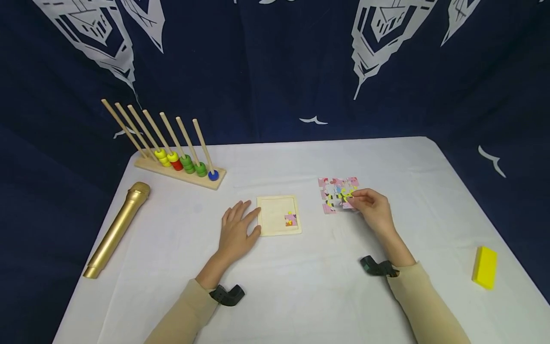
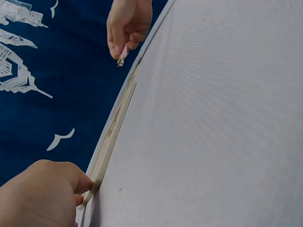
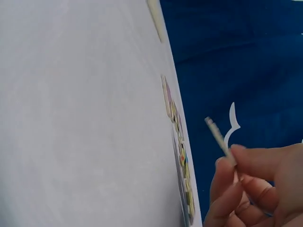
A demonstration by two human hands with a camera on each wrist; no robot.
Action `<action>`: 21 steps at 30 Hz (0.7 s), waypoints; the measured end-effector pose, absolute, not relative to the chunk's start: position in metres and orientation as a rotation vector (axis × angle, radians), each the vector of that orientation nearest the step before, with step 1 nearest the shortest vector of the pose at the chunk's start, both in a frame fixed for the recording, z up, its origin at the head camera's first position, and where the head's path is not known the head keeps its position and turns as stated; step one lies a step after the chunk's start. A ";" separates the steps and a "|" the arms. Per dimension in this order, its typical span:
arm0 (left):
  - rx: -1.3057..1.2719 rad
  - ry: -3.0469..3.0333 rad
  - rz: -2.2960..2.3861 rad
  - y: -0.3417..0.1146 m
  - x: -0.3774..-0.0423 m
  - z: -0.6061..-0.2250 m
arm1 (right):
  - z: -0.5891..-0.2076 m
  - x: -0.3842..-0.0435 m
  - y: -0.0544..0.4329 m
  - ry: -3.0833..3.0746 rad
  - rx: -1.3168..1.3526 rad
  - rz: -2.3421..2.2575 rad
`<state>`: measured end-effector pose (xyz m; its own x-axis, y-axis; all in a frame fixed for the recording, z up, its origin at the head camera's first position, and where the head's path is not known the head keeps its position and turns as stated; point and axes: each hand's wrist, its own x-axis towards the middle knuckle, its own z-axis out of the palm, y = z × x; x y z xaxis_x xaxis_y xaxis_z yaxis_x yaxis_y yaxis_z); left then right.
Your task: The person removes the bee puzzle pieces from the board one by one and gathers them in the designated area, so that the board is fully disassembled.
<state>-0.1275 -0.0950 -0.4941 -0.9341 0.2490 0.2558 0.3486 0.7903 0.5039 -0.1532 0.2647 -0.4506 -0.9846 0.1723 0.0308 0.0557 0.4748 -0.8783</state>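
A shallow wooden puzzle tray [image 1: 270,215] lies in the middle of the white table. One pink-and-yellow puzzle piece [image 1: 290,220] sits at its lower right. My left hand [image 1: 235,234] has its fingers spread, with forefinger and thumb touching the tray's left edge; the left wrist view shows this hand [image 2: 45,194] at the tray's rim [image 2: 116,120]. My right hand [image 1: 373,210] pinches a puzzle piece [image 3: 220,139] between thumb and fingers, raised off the table. Below and left of it lies a cluster of pink, patterned puzzle pieces [image 1: 330,191], partly hidden by the hand.
At the back left stands a wooden peg stand [image 1: 180,177] with coloured rings on several upright rods. A gold microphone [image 1: 117,231] lies along the left side. A yellow block [image 1: 485,267] is near the right edge. Dark blue patterned cloth [image 1: 275,71] hangs behind the table.
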 end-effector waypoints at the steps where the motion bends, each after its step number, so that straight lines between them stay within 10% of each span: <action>1: -0.471 -2.802 -0.841 -0.095 -0.128 -0.494 | -0.452 -0.154 0.265 -2.609 -0.208 1.526; 21: -0.475 -2.792 -0.835 -0.095 -0.128 -0.494 | -0.470 -0.153 0.259 -2.694 -0.058 1.074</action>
